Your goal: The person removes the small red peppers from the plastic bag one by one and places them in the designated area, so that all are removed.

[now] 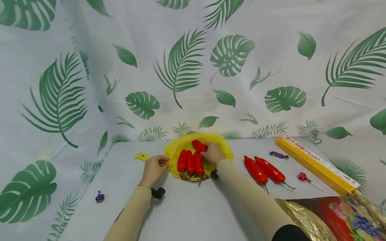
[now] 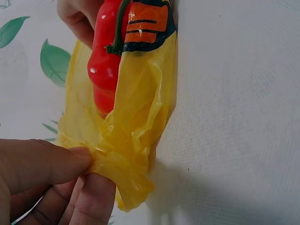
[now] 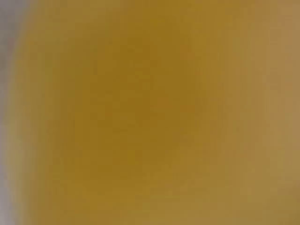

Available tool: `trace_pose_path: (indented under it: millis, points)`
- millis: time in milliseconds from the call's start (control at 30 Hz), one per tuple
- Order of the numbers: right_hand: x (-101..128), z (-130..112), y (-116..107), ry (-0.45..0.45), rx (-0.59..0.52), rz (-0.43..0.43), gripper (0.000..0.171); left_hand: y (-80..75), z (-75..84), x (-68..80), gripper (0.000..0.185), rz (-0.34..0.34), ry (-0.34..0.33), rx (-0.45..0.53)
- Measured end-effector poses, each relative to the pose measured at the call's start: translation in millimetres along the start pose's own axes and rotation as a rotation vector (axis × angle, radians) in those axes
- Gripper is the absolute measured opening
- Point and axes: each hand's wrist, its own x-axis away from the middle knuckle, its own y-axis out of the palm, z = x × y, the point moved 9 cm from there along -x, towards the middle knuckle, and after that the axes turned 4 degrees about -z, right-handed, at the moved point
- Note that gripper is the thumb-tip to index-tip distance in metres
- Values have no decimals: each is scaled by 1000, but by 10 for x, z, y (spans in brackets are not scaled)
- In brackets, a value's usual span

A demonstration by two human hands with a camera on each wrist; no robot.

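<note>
Yellow bag (image 1: 181,144), centre of surface (image 1: 193,207), mouth spread. Left hand (image 1: 154,169) pinches its 9 o'clock edge, holding it open. Right hand (image 1: 212,153) curls round a pepper (image 1: 198,146) inside; three peppers (image 1: 190,162) beside. Two peppers (image 1: 263,170) wait at 3 o'clock.

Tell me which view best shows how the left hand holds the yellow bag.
The left wrist view: there the left hand pinches a bunched edge of the yellow bag between thumb and fingers, close up. The head view shows the hand at the bag's left edge, but small. The right wrist view is only a yellow blur.
</note>
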Motion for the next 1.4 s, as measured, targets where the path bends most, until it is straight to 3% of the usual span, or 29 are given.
trace_pose_path:
  millis: [167,400,833,1133,1400]
  points:
    - [111,-83,-151,-35,37,19,39,-24,-7,12,16,15,0,-17]
    - [463,-81,-460,-86,78,12,45,-78,-11,25,17,26,11,-33]
    - [1161,602,-937,54,153,-71,53,-80,39,39,19,-3,2,-45]
    - [1442,797,-1006,95,220,-113,57,-3,86,51,18,-29,13,-33]
    - [1614,934,-1032,136,261,-85,56,102,153,61,18,-41,29,-27]
